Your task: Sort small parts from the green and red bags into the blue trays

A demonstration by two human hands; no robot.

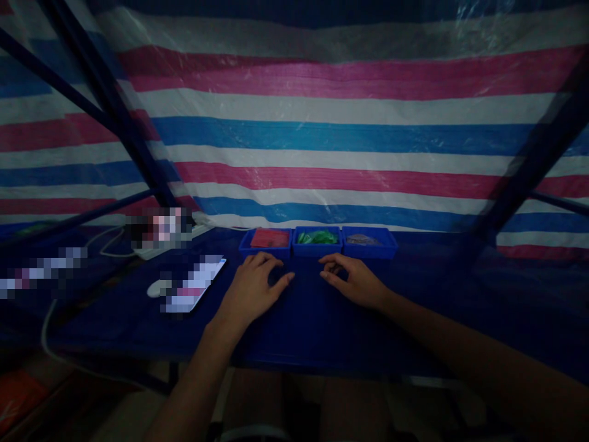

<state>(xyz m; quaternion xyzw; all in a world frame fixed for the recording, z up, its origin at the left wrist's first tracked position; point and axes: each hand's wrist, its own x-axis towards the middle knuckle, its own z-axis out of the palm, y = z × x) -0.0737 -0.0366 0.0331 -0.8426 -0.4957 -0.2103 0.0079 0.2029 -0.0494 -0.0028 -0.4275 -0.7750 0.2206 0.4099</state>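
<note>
My left hand is over the blue table, just in front of the left bin, its fingers bent and apart with nothing in them. Facing it from the right, my right hand has loosely curled fingers, thumb apart from them, and no held thing shows. Three small blue bins stand in a row beyond the hands. The left bin has flat red pieces in it, the middle bin green shiny pieces. Brownish-grey pieces, too dim to name, lie in the right bin.
Left of my left hand lies a phone, partly blurred out, beside a white round object. A white power strip with cables is at the back left. Blue frame bars and a striped plastic sheet enclose the blue table.
</note>
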